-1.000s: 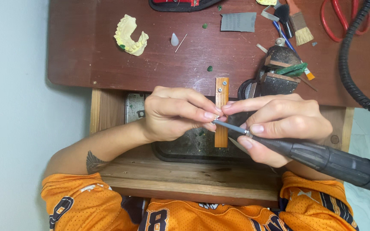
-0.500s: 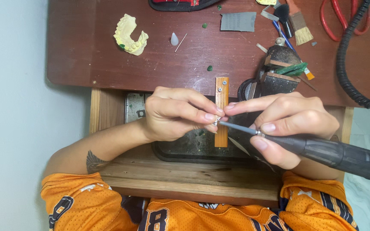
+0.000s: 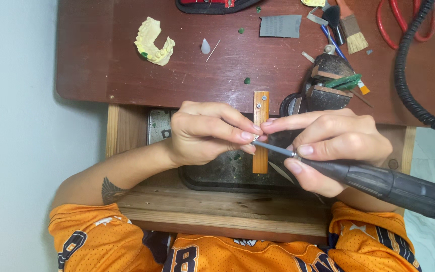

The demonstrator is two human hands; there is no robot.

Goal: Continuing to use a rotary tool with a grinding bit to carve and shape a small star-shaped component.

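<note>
**Bench work: handpiece bit meets pinched workpiece at frame centre**

Left hand [image 3: 205,133], centre of frame: fingers curled tight, thumb and fingertips pinched on a very small piece, too small to identify, mostly hidden by the fingertips.

Right hand [image 3: 331,148], just right of centre: narrow pencil-style hold around a dark rotary handpiece [image 3: 393,186]. Index finger stretched along the top toward the left hand; thumb under the nose of the tool. The handpiece body runs off to the lower right edge. Its thin metal bit [image 3: 273,147] points left and up, tip right at the left hand's fingertips. Both hands touch at the fingertips.

Directly behind the meeting point: an upright wooden bench peg [image 3: 261,108] with two screws, jutting from the edge of the dark red-brown table [image 3: 101,70]. Below the hands, a dark tray [image 3: 217,176] holding dust and green flecks, set in a pale wooden drawer [image 3: 217,209].

Farther out:
- Upper left: yellow dental cast [image 3: 153,41].
- Upper centre: grey sandpaper square [image 3: 280,25].
- Upper right: small brush [image 3: 352,30], black coiled cord [image 3: 409,75].

Bottom of frame: orange jersey [image 3: 101,242].
</note>
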